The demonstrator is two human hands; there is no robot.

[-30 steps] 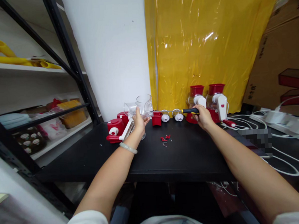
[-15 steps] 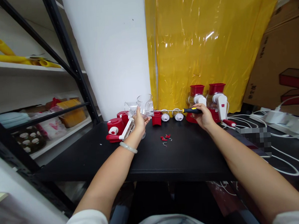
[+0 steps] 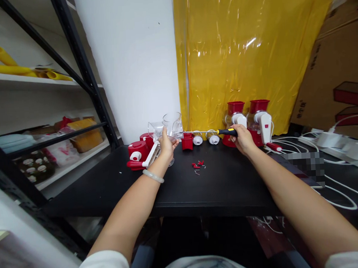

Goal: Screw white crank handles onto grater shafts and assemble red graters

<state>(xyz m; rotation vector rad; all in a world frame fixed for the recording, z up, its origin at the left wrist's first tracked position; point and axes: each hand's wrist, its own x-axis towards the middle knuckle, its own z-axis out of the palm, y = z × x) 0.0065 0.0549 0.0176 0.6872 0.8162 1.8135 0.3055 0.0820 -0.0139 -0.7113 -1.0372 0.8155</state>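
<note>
- Black matt worktop [image 3: 218, 188], backed by a white wall panel [image 3: 132, 52] and a glossy yellow plastic sheet [image 3: 246, 46].
- A black metal rack [image 3: 82, 67] stands to the left, with yellow and red goods on its shelves. Cardboard boxes [image 3: 337, 61] are stacked to the right.
- White cables [image 3: 334, 182] and a power strip [image 3: 332, 142] lie over the worktop's right end, well apart from both hands.
- In the back row, two red-and-white machines [image 3: 257, 118] with clear bodies stand just behind the right grip [image 3: 242, 138].
- Two small white round parts [image 3: 197, 140] and a red block [image 3: 187, 141] sit between the hands. A red base with a white crank arm [image 3: 139, 154] is beside the left grip [image 3: 166, 144].
- Loose red bits and screws [image 3: 198, 166] lie mid-worktop, nearer the person than either hand.
- The clear plastic housing [image 3: 172, 126] is see-through and cup-like, held up at the back left of the worktop. The left grip is clamped round its lower part, and that wrist wears a pale bangle [image 3: 153, 176].
- The screwdriver [image 3: 227, 132] has a black-and-yellow handle and a long bare-metal shaft, held level. The right grip is closed on the handle. The tip reaches the housing's side, but whether it touches is too small to tell.
</note>
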